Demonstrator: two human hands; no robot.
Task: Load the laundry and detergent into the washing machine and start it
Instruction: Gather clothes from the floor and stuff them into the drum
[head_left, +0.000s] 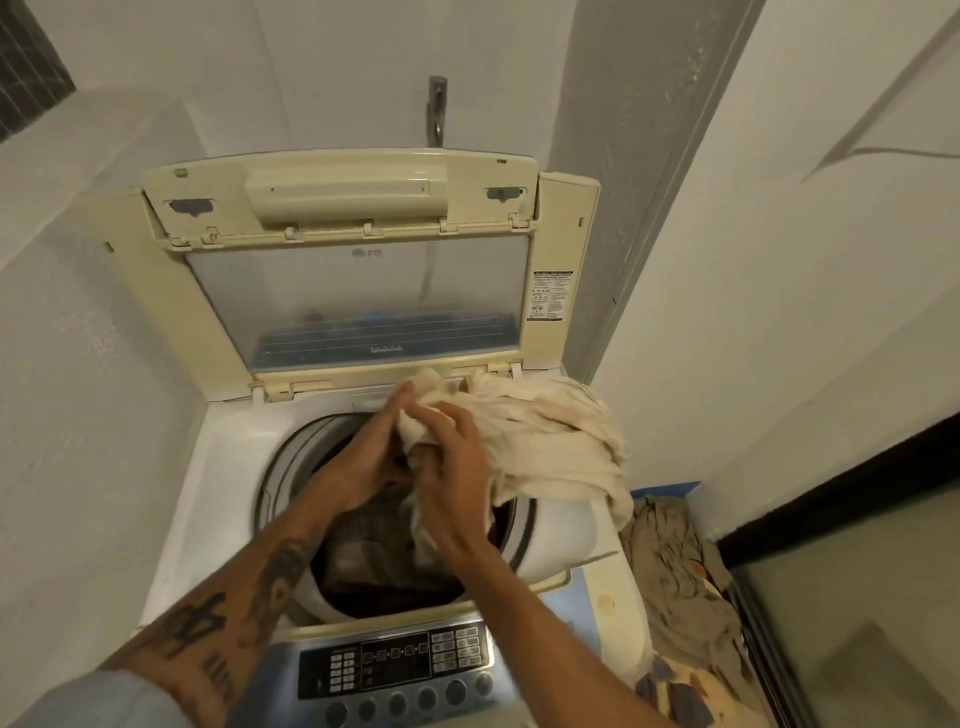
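As left hand (371, 452) presses, right hand (457, 470) grips cloth (550, 431), LG logo (366, 253) on lid (218, 312)

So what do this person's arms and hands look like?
The left hand and right hand are bare, no rings or watch showing. The left forearm carries dark tattoos, and a pale grey sleeve shows at its upper end. The right forearm shows no markings.

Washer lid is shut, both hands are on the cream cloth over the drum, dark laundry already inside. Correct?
No: the lid is not shut. The head view shows it raised, standing open behind the drum. The rest holds: left hand and right hand are on the cream cloth over the drum, dark laundry already inside.
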